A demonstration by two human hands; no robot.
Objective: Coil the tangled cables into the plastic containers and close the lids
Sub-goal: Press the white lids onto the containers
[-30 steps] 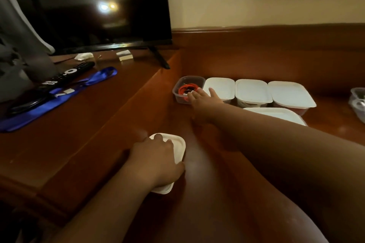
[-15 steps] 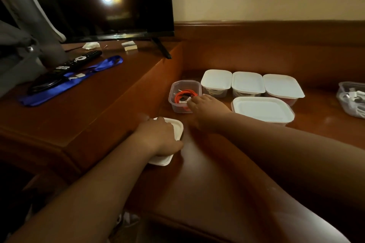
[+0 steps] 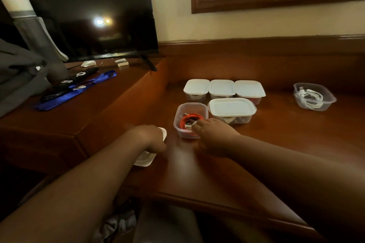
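My left hand [image 3: 152, 138] lies curled over a loose white lid [image 3: 147, 159] on the wooden desk [image 3: 276, 144]. At its two o'clock, my right hand [image 3: 214, 134] grips the near rim of an open clear container [image 3: 190, 119] holding a coiled orange cable [image 3: 189, 120]. Four lidded containers [image 3: 232, 107] sit at the open one's one o'clock. An uncovered tub of white cables [image 3: 313, 97] rests well apart at three o'clock.

The room is dim and warm-toned. Two bright spots of glare sit on the dark television screen [image 3: 83, 16], reflections of lamps. A soft sheen lies on the wooden tabletop [image 3: 183, 152] between the forearms. The white lids [image 3: 232, 107] stand out brightest. Lower corners sink into near-black shadow. Straight lines bow at the edges from the wide-angle lens, and the near forearms look soft.
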